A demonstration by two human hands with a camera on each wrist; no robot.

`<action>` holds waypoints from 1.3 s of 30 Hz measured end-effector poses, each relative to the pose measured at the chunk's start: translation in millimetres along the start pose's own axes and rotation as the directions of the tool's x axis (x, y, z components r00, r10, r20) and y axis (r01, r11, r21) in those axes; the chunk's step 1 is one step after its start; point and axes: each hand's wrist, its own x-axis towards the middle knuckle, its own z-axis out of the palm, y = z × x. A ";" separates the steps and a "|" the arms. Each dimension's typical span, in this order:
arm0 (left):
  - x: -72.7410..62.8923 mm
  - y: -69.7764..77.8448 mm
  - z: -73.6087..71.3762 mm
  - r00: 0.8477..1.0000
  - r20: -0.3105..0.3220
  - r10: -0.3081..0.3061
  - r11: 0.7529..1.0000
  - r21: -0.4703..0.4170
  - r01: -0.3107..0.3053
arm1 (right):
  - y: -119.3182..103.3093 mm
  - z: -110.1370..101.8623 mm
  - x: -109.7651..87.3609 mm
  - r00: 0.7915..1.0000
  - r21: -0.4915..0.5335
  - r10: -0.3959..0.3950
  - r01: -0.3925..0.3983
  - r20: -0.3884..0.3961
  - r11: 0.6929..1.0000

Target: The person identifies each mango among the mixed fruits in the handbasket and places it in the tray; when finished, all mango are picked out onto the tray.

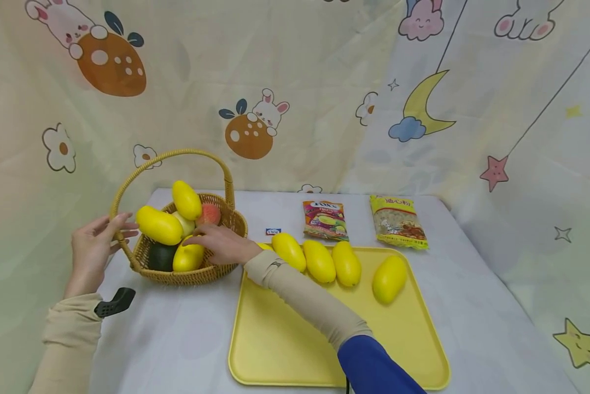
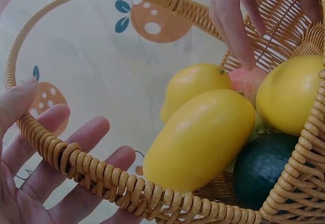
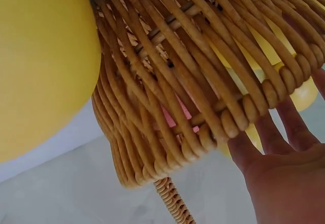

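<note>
Blue sleeve closest; right hand dips loose-fingered into the basket beside the tray; left hand, fingers relaxed, touches its handle. Wicker's probably light, stiff; grab the handle.

Centre-left, tan woven wicker basket with plain yellow oval fruits; upper frame, cream cloth backdrop, white-rabbit print.

A pale curtain printed with rabbits, a moon and stars hangs beyond and either side of the right hand; below it lies a white worktop, evenly lit.
</note>
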 end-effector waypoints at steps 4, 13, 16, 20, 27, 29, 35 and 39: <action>-0.3 -0.1 -0.6 1.000 -0.006 -0.001 1.000 0.031 0.001 | 0.2 2.7 5.5 1.000 0.010 -0.022 0.022 -0.004 1.000; -0.6 -0.6 0.9 1.000 -0.011 0.003 1.000 0.011 -0.002 | -2.8 6.8 12.4 0.998 -0.002 -0.062 0.062 0.014 0.998; -0.8 -0.7 0.5 1.000 -0.016 0.001 0.999 0.035 0.000 | -4.7 7.9 16.5 0.997 -0.024 -0.078 0.078 0.009 0.997; -0.8 -0.5 0.5 1.000 -0.022 -0.004 0.999 0.054 0.005 | -6.8 9.7 20.5 0.996 -0.025 -0.083 0.084 0.016 0.996; -0.2 -0.5 0.8 1.000 -0.022 0.001 0.999 0.048 0.000 | -7.2 11.9 26.2 0.997 -0.028 -0.061 0.062 0.037 0.998; 0.0 -0.7 0.7 1.000 -0.022 0.001 0.999 0.040 0.000 | -7.6 12.1 27.8 0.998 -0.027 -0.056 0.057 0.041 0.998; 0.5 -1.3 0.1 1.000 -0.023 -0.012 0.999 0.036 0.013 | -8.5 15.5 32.3 0.997 -0.038 -0.052 0.054 0.061 0.998; 0.4 -2.3 -0.1 1.000 -0.024 -0.011 0.999 0.048 0.012 | -8.3 17.4 34.4 0.996 -0.059 -0.061 0.064 0.063 0.996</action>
